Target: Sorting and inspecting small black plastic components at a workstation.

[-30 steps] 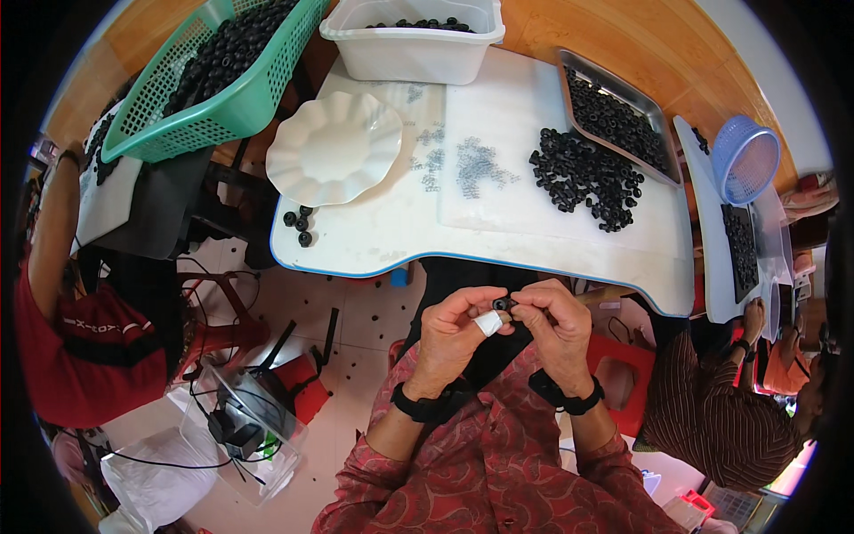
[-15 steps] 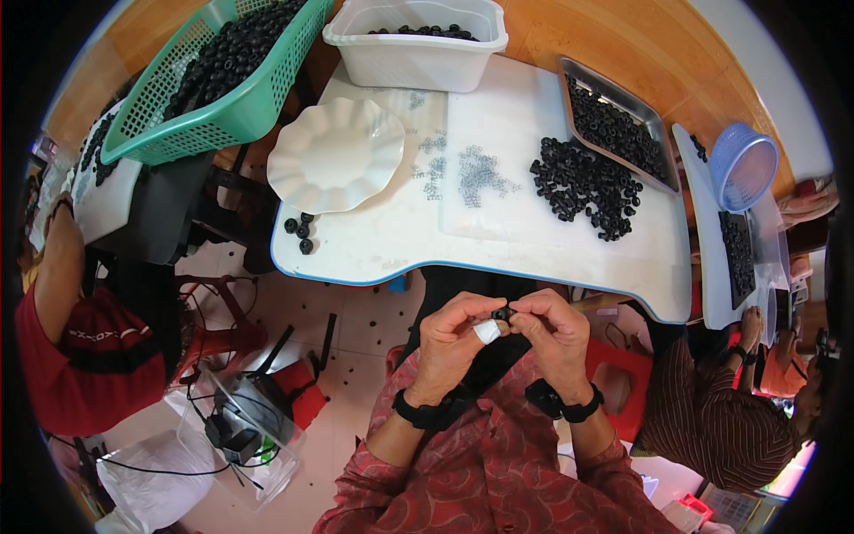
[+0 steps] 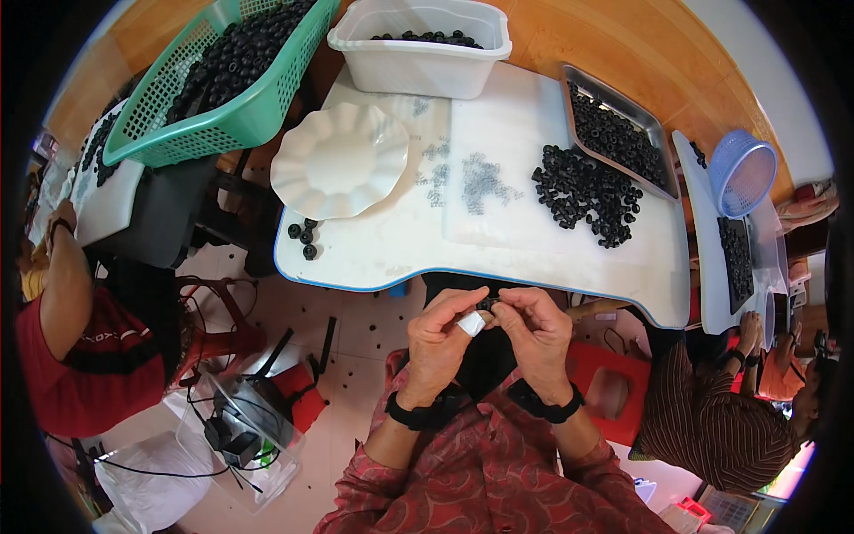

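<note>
In front of the table's near edge, my two hands meet fingertip to fingertip above my lap. Between them is a small black ring-like part, mostly covered by the fingers. My left hand pinches it from one side, with a white wrapping round one finger. From the other side my right hand is closed on the same part with thumb and fingertips. A loose heap of similar black parts lies on the right of the white table, against a metal tray full of them.
A scalloped white plate stands at the table's left, with several black pieces by it. Behind are a white tub and a green basket, both holding black pieces. People sit close by on the left and right; a red stool is right.
My hands have shifted slightly left and up in the picture, still together on the small part. Its angle between the fingertips looks different. The table's contents stay as they were.
</note>
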`<act>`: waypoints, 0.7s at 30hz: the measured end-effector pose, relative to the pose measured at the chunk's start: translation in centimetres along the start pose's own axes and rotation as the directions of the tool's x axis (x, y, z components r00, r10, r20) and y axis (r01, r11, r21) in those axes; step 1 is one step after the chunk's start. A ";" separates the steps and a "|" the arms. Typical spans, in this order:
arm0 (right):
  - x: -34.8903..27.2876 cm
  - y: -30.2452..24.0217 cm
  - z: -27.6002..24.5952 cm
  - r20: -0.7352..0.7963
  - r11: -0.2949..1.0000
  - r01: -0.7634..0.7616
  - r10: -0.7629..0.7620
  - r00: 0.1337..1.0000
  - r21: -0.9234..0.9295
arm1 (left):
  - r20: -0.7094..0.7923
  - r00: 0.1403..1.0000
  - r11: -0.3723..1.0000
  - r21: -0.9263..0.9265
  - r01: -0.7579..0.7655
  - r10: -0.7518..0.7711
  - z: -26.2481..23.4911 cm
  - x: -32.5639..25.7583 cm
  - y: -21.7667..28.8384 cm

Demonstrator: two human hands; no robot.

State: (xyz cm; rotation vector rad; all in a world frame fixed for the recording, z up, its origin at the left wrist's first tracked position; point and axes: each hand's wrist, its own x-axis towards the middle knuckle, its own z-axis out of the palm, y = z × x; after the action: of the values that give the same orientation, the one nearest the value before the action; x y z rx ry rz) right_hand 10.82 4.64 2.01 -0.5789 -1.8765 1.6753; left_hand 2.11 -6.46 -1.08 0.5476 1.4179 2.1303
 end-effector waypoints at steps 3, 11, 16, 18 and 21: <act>0.2 0.2 0.9 -0.047 0.998 -0.026 0.028 0.999 0.053 | -0.018 1.000 1.000 0.011 -0.015 0.015 0.1 0.5 0.6; 1.2 1.5 1.9 -0.205 0.985 -0.084 0.115 0.972 0.153 | 0.008 0.997 0.975 0.210 -0.074 0.074 0.0 2.7 0.7; 1.7 1.8 2.2 -0.253 0.986 -0.161 0.168 0.953 0.045 | 0.064 0.989 0.875 0.460 -0.148 0.134 0.0 3.8 1.1; 1.9 1.7 2.1 -0.230 0.983 -0.171 0.183 0.956 0.068 | 0.064 0.984 0.847 0.502 -0.175 0.166 0.2 4.0 1.3; 2.2 1.4 2.0 -0.197 0.976 -0.191 0.208 0.958 0.104 | 0.061 0.976 0.805 0.556 -0.207 0.209 0.6 4.2 1.8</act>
State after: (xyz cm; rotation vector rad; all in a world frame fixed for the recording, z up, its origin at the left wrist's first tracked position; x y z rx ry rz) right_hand 7.82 4.75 0.78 -0.8970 -1.6362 1.7365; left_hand -1.20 -3.99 0.96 0.9575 2.0841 1.8401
